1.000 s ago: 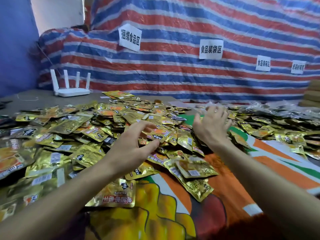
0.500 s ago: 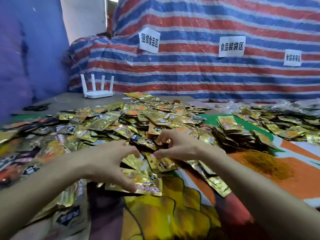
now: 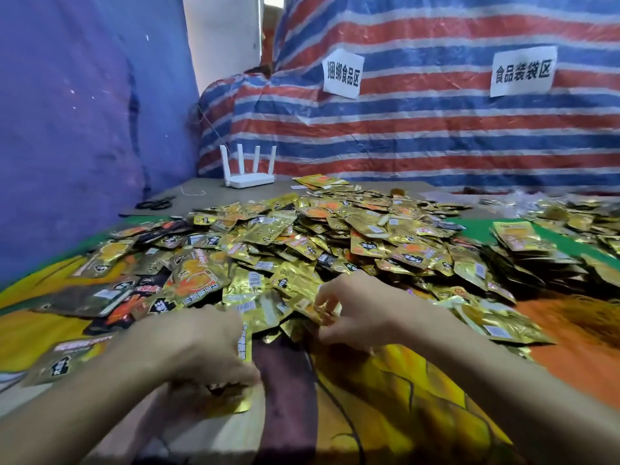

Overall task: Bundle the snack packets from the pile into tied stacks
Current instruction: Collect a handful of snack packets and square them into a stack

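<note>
Honestly we're barely started: nearest us our left hand (image 3: 201,350) curls round a gold packet (image 3: 245,344), just past it our right hand (image 3: 355,313) pinches a second packet (image 3: 315,308) at the heap's near edge, and beyond lies the big pile of snack packets (image 3: 335,236), all loose, no tied stack we can make out.

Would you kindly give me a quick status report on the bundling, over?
Left grip holds gold packets. Right grip pinches a packet at pile edge. Nothing in the way.
</note>
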Available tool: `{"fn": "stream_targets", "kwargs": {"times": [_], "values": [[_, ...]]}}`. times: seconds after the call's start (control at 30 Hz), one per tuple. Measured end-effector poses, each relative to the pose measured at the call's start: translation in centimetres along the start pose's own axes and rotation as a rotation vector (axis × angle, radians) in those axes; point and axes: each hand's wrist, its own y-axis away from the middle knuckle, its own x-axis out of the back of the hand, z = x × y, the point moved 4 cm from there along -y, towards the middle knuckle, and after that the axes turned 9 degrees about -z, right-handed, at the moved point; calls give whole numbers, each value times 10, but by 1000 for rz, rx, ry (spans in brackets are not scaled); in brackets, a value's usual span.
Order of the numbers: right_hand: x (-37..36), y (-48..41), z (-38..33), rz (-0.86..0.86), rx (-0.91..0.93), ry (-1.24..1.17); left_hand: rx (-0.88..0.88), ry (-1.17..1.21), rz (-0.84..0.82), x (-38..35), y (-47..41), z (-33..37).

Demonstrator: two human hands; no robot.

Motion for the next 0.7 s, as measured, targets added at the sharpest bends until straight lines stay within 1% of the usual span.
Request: {"fn": "stream_targets", "kwargs": {"times": [0.03,0.1,0.13,0.23,0.3,0.33,0.37,0.4,0.47,0.5,0.57,0.63,0.7], "values": [[3,0,-2,37,10,-30,26,-105,-17,9,1,-4],[7,1,-7,140,36,-98,79,-112,-23,19,0,-20],[10,2,-8,207,33,-134,95,-72,4,18,-1,-13],[17,4,-2,486,-11,-266,62,56,237,25,-8,-9],[19,4,-5,670,-19,-197,29,170,498,35,-5,-12],[17,1,-8,692,-38,-135,-9,212,613,38,-3,-13],[12,-5,-12,642,-63,-75,-65,227,674,36,-1,-10],[5,-12,-16,527,-96,-29,-122,241,684,31,-2,-6],[-15,-27,-18,217,-160,18,-222,270,596,17,-9,0],[-22,-31,-17,120,-182,23,-258,277,538,11,-13,0],[-23,-33,-11,61,-207,9,-300,277,450,6,-22,-5],[-18,-33,-4,30,-221,-49,-298,256,364,8,-26,-14],[-12,-32,-2,-11,-234,-100,-282,230,243,11,-28,-20]]}}
